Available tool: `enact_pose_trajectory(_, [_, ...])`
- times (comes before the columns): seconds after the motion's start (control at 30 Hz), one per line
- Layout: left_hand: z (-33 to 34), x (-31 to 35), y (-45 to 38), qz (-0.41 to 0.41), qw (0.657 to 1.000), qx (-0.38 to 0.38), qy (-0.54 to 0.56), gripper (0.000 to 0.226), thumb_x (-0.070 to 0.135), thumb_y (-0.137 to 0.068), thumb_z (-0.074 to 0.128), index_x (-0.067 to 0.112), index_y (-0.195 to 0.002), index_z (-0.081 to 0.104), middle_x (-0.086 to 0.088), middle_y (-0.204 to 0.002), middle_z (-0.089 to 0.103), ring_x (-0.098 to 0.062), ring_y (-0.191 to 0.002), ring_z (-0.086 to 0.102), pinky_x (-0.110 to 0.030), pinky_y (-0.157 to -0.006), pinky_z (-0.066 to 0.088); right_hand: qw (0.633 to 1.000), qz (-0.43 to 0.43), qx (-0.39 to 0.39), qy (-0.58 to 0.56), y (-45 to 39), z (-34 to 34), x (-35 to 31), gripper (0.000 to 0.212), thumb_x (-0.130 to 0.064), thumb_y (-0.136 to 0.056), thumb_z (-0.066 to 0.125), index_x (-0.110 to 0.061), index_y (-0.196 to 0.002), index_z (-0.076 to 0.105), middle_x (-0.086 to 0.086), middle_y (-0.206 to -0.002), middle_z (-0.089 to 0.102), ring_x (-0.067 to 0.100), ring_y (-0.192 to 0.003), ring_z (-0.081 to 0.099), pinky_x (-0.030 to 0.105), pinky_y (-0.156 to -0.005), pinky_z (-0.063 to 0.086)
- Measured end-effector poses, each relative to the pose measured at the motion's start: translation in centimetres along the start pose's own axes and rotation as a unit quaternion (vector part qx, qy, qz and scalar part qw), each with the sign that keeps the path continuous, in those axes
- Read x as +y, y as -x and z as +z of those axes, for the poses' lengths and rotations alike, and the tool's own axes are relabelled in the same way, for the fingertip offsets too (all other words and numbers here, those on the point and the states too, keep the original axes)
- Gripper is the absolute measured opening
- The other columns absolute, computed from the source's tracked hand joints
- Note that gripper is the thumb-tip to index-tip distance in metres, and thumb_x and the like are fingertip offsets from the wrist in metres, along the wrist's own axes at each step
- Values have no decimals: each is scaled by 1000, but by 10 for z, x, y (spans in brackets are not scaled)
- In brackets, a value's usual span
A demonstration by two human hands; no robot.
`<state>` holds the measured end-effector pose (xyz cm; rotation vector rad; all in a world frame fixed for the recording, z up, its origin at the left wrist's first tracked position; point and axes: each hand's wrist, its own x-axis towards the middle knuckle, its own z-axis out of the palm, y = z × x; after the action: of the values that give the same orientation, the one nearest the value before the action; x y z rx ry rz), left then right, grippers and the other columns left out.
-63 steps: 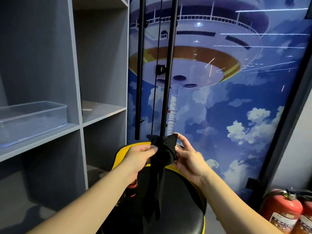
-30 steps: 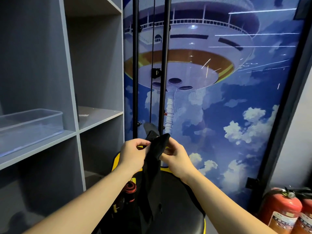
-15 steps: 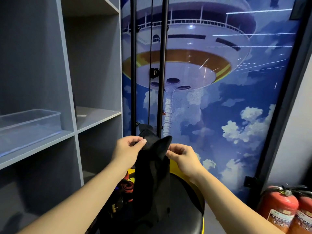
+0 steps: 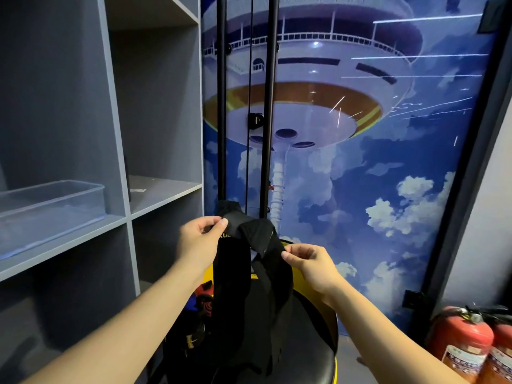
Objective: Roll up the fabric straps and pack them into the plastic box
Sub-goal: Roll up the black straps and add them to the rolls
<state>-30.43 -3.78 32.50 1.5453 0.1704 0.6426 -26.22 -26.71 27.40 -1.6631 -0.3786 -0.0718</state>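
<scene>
Grey shelving unit (image 4: 116,134), left. Sky-tower mural (image 4: 346,134), far wall. Two black poles (image 4: 267,106) before mural. Black-and-yellow stool (image 4: 313,347), near centre. Two red fire extinguishers (image 4: 460,345), near right.

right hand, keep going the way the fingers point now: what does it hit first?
The right hand points left and slightly up, pinching the black fabric strap. Going on, it would push through the strap's folded top toward the left hand. Depth between them is unclear.
</scene>
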Motion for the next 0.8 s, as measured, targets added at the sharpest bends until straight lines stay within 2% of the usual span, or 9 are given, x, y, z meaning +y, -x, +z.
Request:
enact_pose_trajectory(0.17, [1, 10, 1, 23, 1000, -5, -2, 11, 19, -90, 74, 28, -85, 71, 6, -92, 72, -8, -90, 66, -19, -73, 48, 998, 35, 27, 46, -1, -4, 14, 8, -18, -92, 72, -10, -90, 74, -5, -77, 70, 7, -74, 61, 21, -75, 48])
enact_pose_trajectory(0.27, [5, 9, 4, 41, 998, -34, -29, 4, 18, -91, 72, 22, -91, 73, 5, -93, 72, -8, -90, 65, -19, -77, 49, 993, 48, 22, 102, -2, -1, 16, 5, -20, -92, 72, -15, -92, 72, -6, -80, 68, 9, -77, 60, 20, -75, 48])
enact_pose_trajectory(0.3, [5, 9, 5, 45, 997, -45, -39, 3, 18, -91, 72, 20, -93, 73, 5, -93, 72, -8, -89, 65, -19, -77, 49, 994, 49, 13, 96, -3, 0, 14, 2, -15, -92, 71, -15, -93, 71, -5, -82, 67, 11, -80, 61, 18, -75, 48])
enact_pose_trajectory(0.4, [10, 8, 6, 52, 995, -62, -64, 2, 18, -91, 73, 19, -92, 74, 6, -90, 71, -4, -83, 63, -9, -68, 44, 999, 41, -31, 18, -4, 7, -1, 13, -3, -90, 66, -7, -102, 69, 0, -90, 69, 13, -85, 61, 15, -76, 48])
enact_pose_trajectory(0.47, [13, 7, 7, 52, 994, -66, -65, 2, 18, -90, 73, 21, -90, 74, 7, -88, 72, -3, -81, 63, -6, -63, 43, 998, 17, -54, 2, -5, 12, -11, 17, -12, -87, 71, -11, -105, 71, -1, -94, 72, 11, -88, 65, 23, -85, 49])
enact_pose_trajectory(0.53, [16, 6, 9, 45, 995, -63, -61, 2, 19, -89, 75, 21, -89, 75, 7, -88, 73, -4, -81, 64, -9, -66, 43, 998, -8, -55, 8, -7, 19, -17, 18, -23, -83, 79, -18, -99, 73, 1, -94, 74, 13, -91, 68, 29, -91, 51])
enact_pose_trajectory(0.6, [17, 4, 9, 38, 996, -58, -55, 2, 20, -88, 76, 22, -88, 75, 6, -88, 73, -8, -84, 66, -16, -71, 45, 998, -27, -42, 26, -9, 23, -21, 26, -33, -76, 85, -20, -95, 73, 2, -87, 73, 14, -84, 68, 31, -86, 52])
enact_pose_trajectory(0.7, [15, 5, 13, 38, 996, -45, -62, 2, 20, -88, 75, 23, -89, 75, 6, -89, 73, -7, -87, 66, -17, -70, 46, 997, -38, -32, 63, -10, 23, -18, 30, -30, -75, 88, -20, -97, 69, -3, -77, 70, 11, -73, 64, 32, -77, 52])
enact_pose_trajectory(0.8, [11, 4, 15, 42, 996, -32, -76, 3, 22, -89, 74, 25, -89, 75, 9, -90, 72, -4, -88, 64, -18, -68, 45, 995, -35, -27, 92, -6, 23, -11, 35, -31, -74, 89, -25, -99, 66, -2, -82, 71, 11, -74, 65, 39, -80, 57])
